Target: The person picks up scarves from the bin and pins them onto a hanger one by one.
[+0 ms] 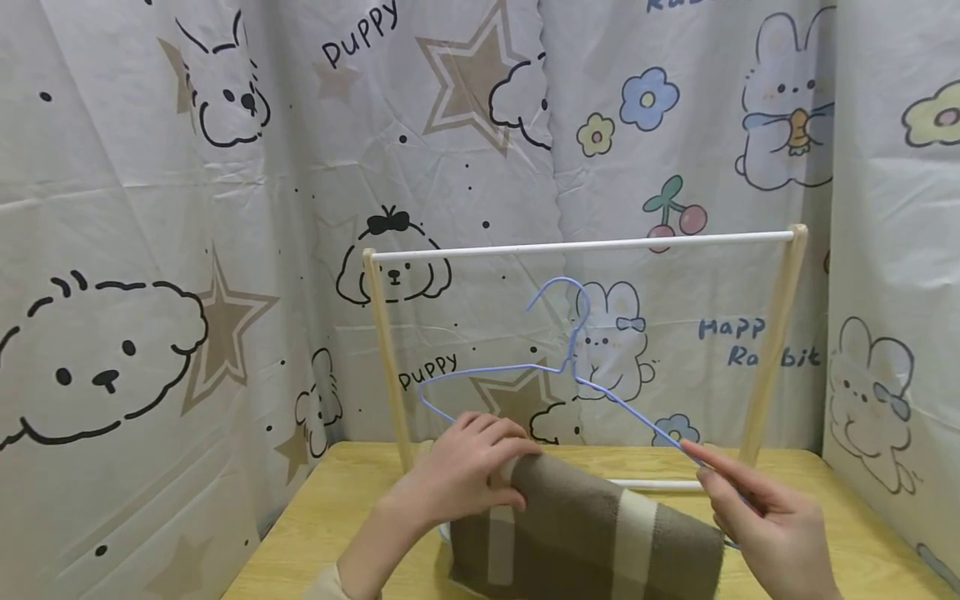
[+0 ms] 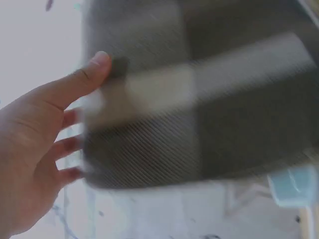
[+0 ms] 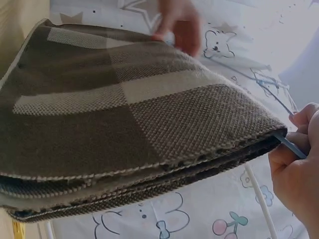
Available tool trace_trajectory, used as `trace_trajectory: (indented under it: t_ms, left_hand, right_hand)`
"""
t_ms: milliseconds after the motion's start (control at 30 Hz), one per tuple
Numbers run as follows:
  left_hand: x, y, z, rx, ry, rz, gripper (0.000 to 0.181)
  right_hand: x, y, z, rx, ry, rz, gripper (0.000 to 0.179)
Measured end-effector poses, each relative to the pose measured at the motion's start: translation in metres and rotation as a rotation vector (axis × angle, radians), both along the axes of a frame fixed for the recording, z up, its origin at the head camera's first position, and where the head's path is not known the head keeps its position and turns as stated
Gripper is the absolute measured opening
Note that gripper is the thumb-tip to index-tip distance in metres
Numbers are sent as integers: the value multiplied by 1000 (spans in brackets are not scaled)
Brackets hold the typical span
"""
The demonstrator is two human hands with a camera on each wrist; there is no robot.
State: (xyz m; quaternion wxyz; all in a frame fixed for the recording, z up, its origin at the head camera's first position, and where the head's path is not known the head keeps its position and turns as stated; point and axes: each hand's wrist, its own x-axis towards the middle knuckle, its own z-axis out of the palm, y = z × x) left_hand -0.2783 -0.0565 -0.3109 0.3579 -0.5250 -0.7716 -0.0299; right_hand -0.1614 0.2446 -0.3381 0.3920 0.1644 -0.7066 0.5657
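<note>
A brown and cream checked cloth, like a folded scarf (image 1: 570, 525), hangs over the lower bar of a blue wire hanger (image 1: 573, 350), whose hook points up. My left hand (image 1: 472, 467) pinches the scarf near its upper left corner. In the left wrist view, the left thumb lies over the front of the cloth and the fingers pass behind it. My right hand (image 1: 772, 525) grips the hanger's right end beside the scarf. The right wrist view shows the scarf's layered edges and the wire (image 3: 290, 145) running out of the fold into the right hand.
Behind the hanger stands a rack with a white top rod (image 1: 585, 245), wooden side posts (image 1: 772, 358) and a low white bar (image 1: 660, 485). It is on a light wooden table (image 1: 322, 500). Printed curtains (image 1: 480, 192) enclose the back and both sides.
</note>
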Motion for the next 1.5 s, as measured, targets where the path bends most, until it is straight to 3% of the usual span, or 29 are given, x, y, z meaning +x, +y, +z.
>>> trace_trajectory:
  t_ms: [67,167,233,300,367,433,567,600,667,733,867,967,1100,1200,1300,1433,1500]
  left_hand:
    - [-8,-8,-3,23,25,-47,57]
    - [-16,-15,-4,73,40,-185,41]
    - [-18,-18,-1,107,-28,-266,29]
    - [-18,-20,5,131,-165,-297,23]
    - [-16,-21,12,137,-312,-253,19]
    - [-13,-22,17,111,-417,-133,17]
    - [-9,-24,19,21,-513,128,17]
    - [-9,-25,18,18,-517,156,17]
    - [-9,-27,13,50,-489,145,15]
    - [-11,-29,9,122,-406,69,11]
    - [-16,-35,3,334,-154,-105,11]
    - [-19,-42,-2,505,-57,-140,16]
    - [-18,-53,-16,656,-64,-30,28]
    - [-16,-58,-29,701,-129,115,42]
    - [-14,-59,-41,743,-242,190,45]
    - [-15,-60,-50,801,-331,134,35]
    - [-17,-60,-51,817,-324,75,29]
  right_hand:
    - [2,3,3,6,-12,9,27]
    - [4,5,4,87,-9,-26,27]
    - [5,5,3,152,-45,-66,27]
    - [6,5,2,205,-75,-64,27]
    - [7,4,1,225,-112,-52,27]
    - [8,3,1,233,-128,-58,26]
    - [8,2,2,221,-120,-123,26]
    - [8,2,2,218,-111,-136,26]
    - [7,3,2,198,-113,-150,26]
    - [5,5,0,184,-111,-163,25]
    - [2,9,-4,158,-132,-179,25]
    - [0,13,-7,140,-130,-151,26]
    - [-5,20,-10,119,-72,-44,26]
    - [-9,26,-13,116,-21,28,28]
    - [-14,30,-16,104,35,88,30]
    - [-21,31,-19,63,88,137,33]
    - [-25,32,-20,49,127,173,34]
